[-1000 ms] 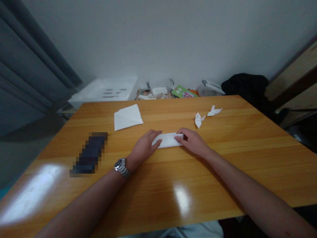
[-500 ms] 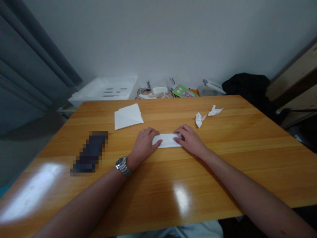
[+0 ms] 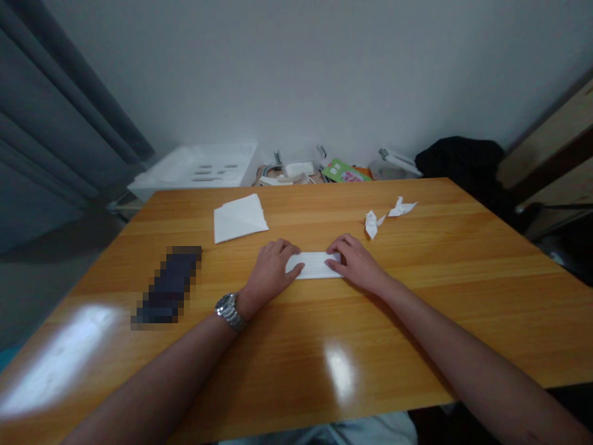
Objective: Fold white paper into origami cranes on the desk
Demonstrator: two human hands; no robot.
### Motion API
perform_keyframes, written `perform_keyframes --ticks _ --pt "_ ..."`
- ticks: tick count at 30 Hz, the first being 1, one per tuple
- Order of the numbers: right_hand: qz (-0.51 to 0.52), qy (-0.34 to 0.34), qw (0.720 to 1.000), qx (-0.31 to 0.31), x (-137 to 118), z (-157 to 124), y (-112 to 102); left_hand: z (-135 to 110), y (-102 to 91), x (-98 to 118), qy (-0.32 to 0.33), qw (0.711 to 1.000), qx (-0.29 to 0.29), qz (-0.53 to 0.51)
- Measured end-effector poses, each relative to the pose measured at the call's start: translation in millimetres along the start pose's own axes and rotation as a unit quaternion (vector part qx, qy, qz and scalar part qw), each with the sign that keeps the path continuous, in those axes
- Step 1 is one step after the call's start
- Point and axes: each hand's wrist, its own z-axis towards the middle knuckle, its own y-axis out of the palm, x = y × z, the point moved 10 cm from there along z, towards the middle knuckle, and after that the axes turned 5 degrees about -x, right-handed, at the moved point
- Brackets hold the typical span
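Observation:
A folded strip of white paper (image 3: 315,266) lies crosswise on the wooden table (image 3: 296,346). At its left end my left hand (image 3: 277,267), with a metal watch on the wrist, grips the paper between thumb and fingers. My right hand (image 3: 356,262) grips the other end in the same way, its fingertips along the far edge and its thumb on top. The middle of the strip shows between the two thumbs. Parts of both ends are hidden under the hands.
Several white sheets (image 3: 241,218) lie beyond my left hand. Two folded paper birds, one nearer (image 3: 372,224) and one farther (image 3: 401,207), sit at the back right. A blurred-out dark object (image 3: 169,284) lies on the left. Behind the table stands a white tray (image 3: 199,167).
The paper strip has shifted very slightly toward me, with both hands still on its ends. Everything else stays in place.

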Motion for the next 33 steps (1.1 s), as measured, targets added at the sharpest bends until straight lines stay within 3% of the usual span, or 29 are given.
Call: perform_keyframes --ticks 23,33 --pt "0.049 -0.013 0.999 -0.004 -5.3 -1.3 0.1 0.3 -1.5 3.4 0.019 0.999 -0.013 -0.04" --pt "0.121 0.001 0.993 0.009 0.9 -0.3 -5.2 2.4 -5.6 -14.0 -0.027 0.983 0.022 -0.181"
